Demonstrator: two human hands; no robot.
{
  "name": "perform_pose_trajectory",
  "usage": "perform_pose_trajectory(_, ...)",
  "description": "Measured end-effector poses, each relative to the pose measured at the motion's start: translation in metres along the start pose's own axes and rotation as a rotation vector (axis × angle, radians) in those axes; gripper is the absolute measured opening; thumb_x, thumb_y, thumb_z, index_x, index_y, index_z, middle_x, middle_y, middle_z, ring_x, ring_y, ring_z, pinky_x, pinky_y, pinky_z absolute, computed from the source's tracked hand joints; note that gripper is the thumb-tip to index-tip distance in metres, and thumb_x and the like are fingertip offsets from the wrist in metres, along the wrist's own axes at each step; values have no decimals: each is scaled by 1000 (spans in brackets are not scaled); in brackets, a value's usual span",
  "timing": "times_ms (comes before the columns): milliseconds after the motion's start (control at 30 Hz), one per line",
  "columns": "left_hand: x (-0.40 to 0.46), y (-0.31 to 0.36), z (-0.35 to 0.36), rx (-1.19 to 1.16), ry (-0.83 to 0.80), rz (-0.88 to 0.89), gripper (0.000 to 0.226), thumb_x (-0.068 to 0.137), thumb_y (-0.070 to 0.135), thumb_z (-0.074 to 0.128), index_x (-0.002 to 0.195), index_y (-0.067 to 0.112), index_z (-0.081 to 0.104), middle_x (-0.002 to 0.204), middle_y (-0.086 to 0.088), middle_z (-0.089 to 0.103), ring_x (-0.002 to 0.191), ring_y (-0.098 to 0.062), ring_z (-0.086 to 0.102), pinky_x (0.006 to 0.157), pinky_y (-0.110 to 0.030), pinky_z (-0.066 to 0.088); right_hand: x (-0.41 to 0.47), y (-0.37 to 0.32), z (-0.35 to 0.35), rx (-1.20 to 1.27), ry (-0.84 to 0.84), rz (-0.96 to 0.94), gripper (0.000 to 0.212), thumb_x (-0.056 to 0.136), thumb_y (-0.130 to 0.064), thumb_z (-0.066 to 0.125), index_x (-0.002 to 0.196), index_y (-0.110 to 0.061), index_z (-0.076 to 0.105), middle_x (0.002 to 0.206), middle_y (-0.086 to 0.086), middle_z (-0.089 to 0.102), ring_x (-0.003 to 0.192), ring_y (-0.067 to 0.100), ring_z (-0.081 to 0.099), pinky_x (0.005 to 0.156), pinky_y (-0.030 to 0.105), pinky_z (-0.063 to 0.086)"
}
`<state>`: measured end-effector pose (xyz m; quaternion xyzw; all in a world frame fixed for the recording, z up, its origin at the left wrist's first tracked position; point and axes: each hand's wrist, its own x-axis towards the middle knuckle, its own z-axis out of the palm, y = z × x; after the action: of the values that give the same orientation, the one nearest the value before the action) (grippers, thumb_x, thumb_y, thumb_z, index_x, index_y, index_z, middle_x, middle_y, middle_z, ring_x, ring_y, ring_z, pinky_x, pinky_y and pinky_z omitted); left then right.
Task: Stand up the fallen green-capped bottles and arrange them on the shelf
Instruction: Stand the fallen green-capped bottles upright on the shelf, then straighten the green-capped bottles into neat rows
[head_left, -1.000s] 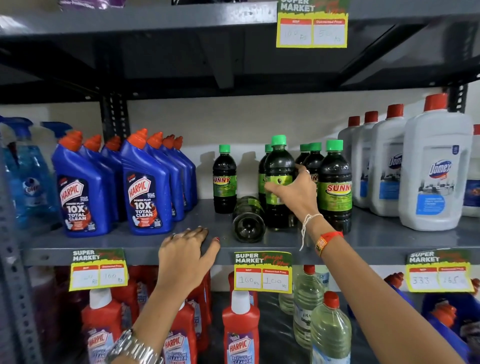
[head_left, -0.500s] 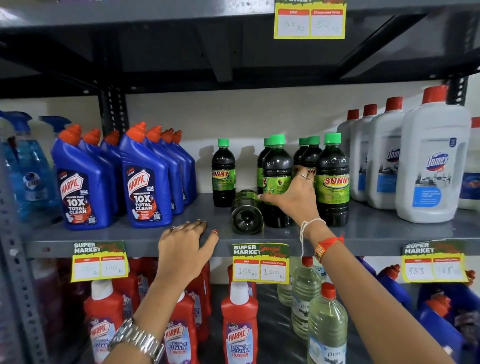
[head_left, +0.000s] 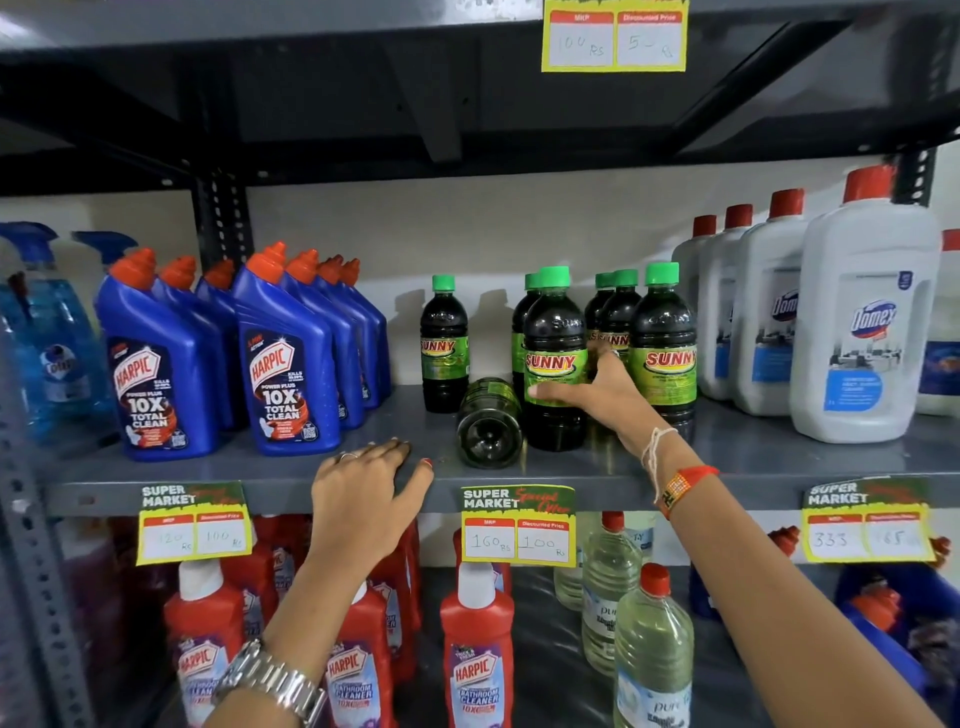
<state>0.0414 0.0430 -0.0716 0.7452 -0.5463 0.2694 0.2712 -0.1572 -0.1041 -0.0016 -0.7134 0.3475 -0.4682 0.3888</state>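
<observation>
Fallen bottle (head_left: 489, 423) lies on shelf (head_left: 779, 457), base toward me, just left of my right hand (head_left: 602, 397), touching upright bottle (head_left: 555, 358) I grip by label, thumb across front. 1 still down, 6 upright as far as I can count. Best: square this one beside front-right bottle (head_left: 663, 343), release, then reach left, roll fallen one clear before tipping up. My left hand (head_left: 363, 483) flat, open, on shelf edge; nothing held.

Bright frontal light, bottle shadows on the wall (head_left: 519, 234), curved, softly blurred edges.
</observation>
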Motion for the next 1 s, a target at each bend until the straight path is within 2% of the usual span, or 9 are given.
perform_pose_trajectory(133, 0, 0, 0, 4, -6, 1, 56, 79, 49, 32, 97, 14, 72, 100, -4, 73, 86, -23, 68, 76, -36, 48, 0, -1, -2, -15, 21, -17, 83, 61, -13, 86, 129, -11, 39, 112, 3, 56, 105, 19, 55, 93, 28, 43)
perform_pose_trajectory(233, 0, 0, 1, 6, -4, 5, 56, 79, 48, 32, 96, 14, 72, 98, -4, 74, 85, -23, 68, 75, -36, 48, 2, -1, -6, 104, -42, 32, 73, 65, -1, 80, 125, -10, 40, 113, 8, 59, 108, 25, 59, 98, 36, 48)
perform_pose_trajectory(367, 1, -1, 2, 8, -8, 1, 56, 79, 49, 32, 97, 15, 72, 99, -4, 73, 86, -23, 67, 76, -36, 48, 1, -2, -4, 138, -49, 34, 66, 70, 4, 73, 123, -13, 38, 116, 13, 59, 103, 22, 58, 82, 26, 48)
perform_pose_trajectory(467, 1, -1, 1, 8, 6, 8, 58, 79, 50, 30, 98, 14, 71, 100, -4, 73, 88, -23, 67, 77, -35, 47, -5, -6, -4, 49, -23, 4, 79, 71, -3, 75, 136, -9, 30, 123, 12, 56, 108, 20, 55, 96, 29, 44)
perform_pose_trajectory(533, 1, -1, -1, 2, 16, 15, 61, 78, 51, 27, 101, 14, 70, 103, -5, 72, 90, -24, 66, 78, -36, 46, -17, -9, -2, 32, 69, -78, 81, 72, -7, 76, 138, -10, 29, 121, 6, 53, 112, 18, 52, 102, 32, 42)
perform_pose_trajectory(700, 4, -5, -5, 24, -27, 9, 77, 74, 63, 16, 116, 17, 62, 126, -4, 60, 112, -21, 57, 88, -36, 44, -47, -27, 11, -237, 403, -393, 57, 71, -15, 71, 122, -21, 47, 112, 1, 50, 109, 21, 51, 92, 44, 49)
perform_pose_trajectory(800, 2, -17, -5, 73, -24, 6, 78, 77, 66, 17, 114, 16, 63, 125, -3, 61, 113, -21, 57, 89, -36, 44, -49, -53, 29, -334, 237, -444, 47, 75, -18, 68, 119, -15, 52, 104, 4, 59, 98, 20, 59, 89, 40, 51)
perform_pose_trajectory(900, -4, -22, -4, 55, -19, 8, 71, 81, 64, 23, 109, 14, 66, 115, -5, 67, 101, -23, 62, 83, -35, 47, -40, -71, 61, -695, 63, -512, 48, 80, -36, 63, 117, -8, 54, 111, 11, 63, 106, 27, 60, 86, 33, 47)
perform_pose_trajectory(1000, -5, -21, -5, 53, -27, 6, 68, 83, 61, 26, 106, 12, 67, 110, -6, 69, 98, -23, 63, 82, -36, 48, -17, -82, 92, -1130, -97, -407, 55, 79, -55, 57, 112, -11, 58, 113, 12, 65, 105, 31, 62, 77, 32, 44)
